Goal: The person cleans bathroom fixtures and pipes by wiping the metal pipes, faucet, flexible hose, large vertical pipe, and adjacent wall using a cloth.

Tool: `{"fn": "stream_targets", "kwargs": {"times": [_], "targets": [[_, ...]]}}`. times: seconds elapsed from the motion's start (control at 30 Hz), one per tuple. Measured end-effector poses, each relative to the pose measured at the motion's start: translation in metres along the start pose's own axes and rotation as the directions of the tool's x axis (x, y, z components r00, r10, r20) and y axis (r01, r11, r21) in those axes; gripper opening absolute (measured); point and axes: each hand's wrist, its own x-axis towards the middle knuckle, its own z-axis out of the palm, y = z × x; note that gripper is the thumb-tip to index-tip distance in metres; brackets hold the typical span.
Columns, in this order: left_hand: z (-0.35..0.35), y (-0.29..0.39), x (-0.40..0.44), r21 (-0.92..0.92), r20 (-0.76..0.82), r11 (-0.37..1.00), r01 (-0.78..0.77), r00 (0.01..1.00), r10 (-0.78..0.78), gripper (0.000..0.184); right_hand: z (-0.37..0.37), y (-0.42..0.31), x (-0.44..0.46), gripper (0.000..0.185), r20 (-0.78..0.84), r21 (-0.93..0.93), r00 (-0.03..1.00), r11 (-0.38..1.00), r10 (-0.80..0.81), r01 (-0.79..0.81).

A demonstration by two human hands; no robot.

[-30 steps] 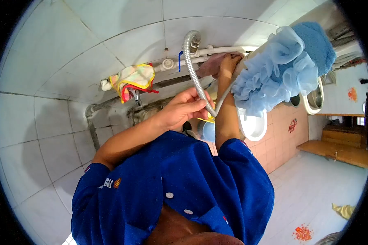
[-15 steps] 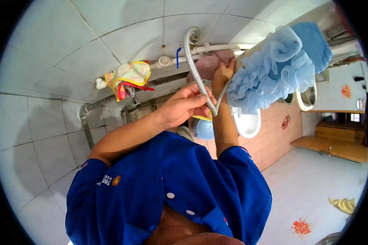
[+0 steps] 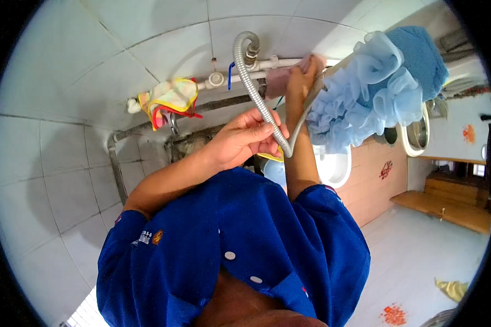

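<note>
Metal hose is the longer of the two handled things: it bends out of its fitting beyond the left hand, passes along the fingers, turns sharply just past them and crosses in front of the right forearm. The left hand is closed around the hose, thumb against fingers, probably to keep the hanging bend steady. Pink cloth is beyond the left hand, at the pipes, touched by the right hand; perhaps this hand presses it there, but I cannot tell whether its fingers are closed on it.

Around them, the tiled wall is largest, beyond both hands. Blue ruffled cover is just right of the right hand and seems to narrow the room there. White basin shows below it, right of the forearm. White pipes run near the right hand, partly covered by the pink cloth. Yellow-edged cloth hangs left of the left hand, apart from it. Smallest is the blue lever, beyond the left hand and close beside the hose.
</note>
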Motion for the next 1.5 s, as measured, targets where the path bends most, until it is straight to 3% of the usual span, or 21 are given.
{"fn": "stream_targets", "kwargs": {"times": [0.03,0.13,0.2,0.3,0.33,0.43,0.53,0.7,0.8,0.93,1.03,1.07,1.13,1.17,1.2,1.23,1.33,1.4,1.43,1.47,1.5], "targets": [[-0.001,0.003,0.000,-0.004,-0.002,1.000,0.009,1.000,-0.009,0.017,0.009,-0.002,-0.008,0.068,-0.016,0.007,1.000,1.000,-0.010,0.010],[-0.002,0.007,-0.004,-0.013,0.009,1.000,0.025,1.000,-0.025,0.017,0.024,0.017,-0.048,0.060,0.217,0.047,0.971,0.994,-0.104,0.096],[-0.003,0.012,-0.006,-0.006,0.024,1.000,0.018,1.000,-0.018,0.017,0.020,0.023,-0.039,0.060,0.226,0.175,0.974,0.983,0.018,-0.059],[-0.008,0.017,-0.009,0.022,0.020,1.000,0.017,1.000,-0.017,0.018,0.014,-0.009,-0.034,0.055,-0.067,0.143,0.998,0.989,-0.022,0.032],[-0.008,0.018,-0.009,0.028,0.020,0.999,0.015,1.000,-0.016,0.018,0.014,-0.011,-0.040,0.055,-0.067,0.144,0.997,0.989,-0.025,0.034],[-0.008,0.018,-0.010,0.024,0.029,1.000,0.004,1.000,-0.005,0.018,0.021,-0.010,-0.055,0.054,0.228,-0.058,0.962,0.985,-0.148,0.165],[-0.009,0.017,-0.007,0.030,0.031,1.000,-0.005,0.999,0.004,0.018,0.009,-0.005,-0.048,0.053,0.399,-0.005,0.910,0.992,-0.116,0.128],[-0.003,0.016,-0.002,0.033,0.026,0.999,-0.029,0.999,0.028,0.018,0.016,0.000,-0.044,0.051,0.307,-0.015,0.949,0.996,-0.078,0.087],[-0.002,0.014,0.000,0.039,0.018,0.999,-0.028,0.999,0.027,0.019,0.016,-0.002,-0.057,0.051,0.405,0.087,0.910,0.988,0.084,-0.130],[-0.004,0.013,0.001,0.053,0.015,0.998,-0.041,0.999,0.040,0.019,0.001,-0.018,-0.043,0.056,0.405,-0.130,0.912,0.991,0.066,-0.014],[-0.004,0.014,-0.002,0.070,-0.012,0.996,-0.053,0.998,0.053,0.020,0.000,-0.013,-0.024,0.059,-0.004,0.478,0.996,0.875,0.090,-0.077],[-0.005,0.015,-0.003,0.070,-0.012,0.996,-0.053,0.998,0.054,0.020,-0.003,-0.012,-0.025,0.059,-0.004,0.478,0.996,0.875,0.090,-0.077],[-0.006,0.015,-0.005,0.085,-0.047,0.995,-0.046,0.998,0.051,0.020,-0.008,-0.041,-0.035,0.057,0.259,0.156,0.942,0.953,0.216,-0.261],[-0.006,0.016,-0.004,0.084,-0.044,0.995,-0.045,0.998,0.049,0.020,0.002,-0.015,-0.037,0.056,0.377,0.249,0.912,0.930,0.165,-0.271],[-0.006,0.016,-0.004,0.073,-0.041,0.996,-0.045,0.998,0.048,0.020,0.004,-0.009,-0.038,0.056,0.374,0.248,0.913,0.930,0.164,-0.269],[-0.006,0.016,-0.004,0.062,-0.039,0.997,-0.046,0.998,0.048,0.020,0.006,-0.004,-0.038,0.054,0.315,0.086,0.949,0.996,0.008,-0.037],[-0.008,0.019,-0.007,0.057,-0.013,0.997,-0.053,0.998,0.054,0.019,-0.002,-0.032,-0.046,0.044,0.204,0.237,0.973,0.958,0.113,-0.160],[-0.010,0.021,-0.009,0.068,-0.044,0.996,-0.055,0.997,0.058,0.019,-0.023,-0.050,-0.037,0.047,0.438,0.659,0.891,0.716,-0.114,-0.232],[-0.010,0.020,-0.010,0.076,-0.071,0.996,-0.053,0.996,0.059,0.019,-0.024,0.003,-0.018,0.051,0.301,0.730,0.952,0.628,0.062,-0.271],[-0.011,0.019,-0.010,0.073,-0.071,0.996,-0.054,0.996,0.060,0.019,-0.018,0.004,-0.018,0.051,0.302,0.728,0.951,0.629,0.063,-0.272],[-0.013,0.019,-0.009,0.050,-0.052,0.997,-0.064,0.996,0.067,0.019,-0.008,0.003,-0.024,0.052,0.120,0.504,0.992,0.863,-0.037,-0.029]]}}
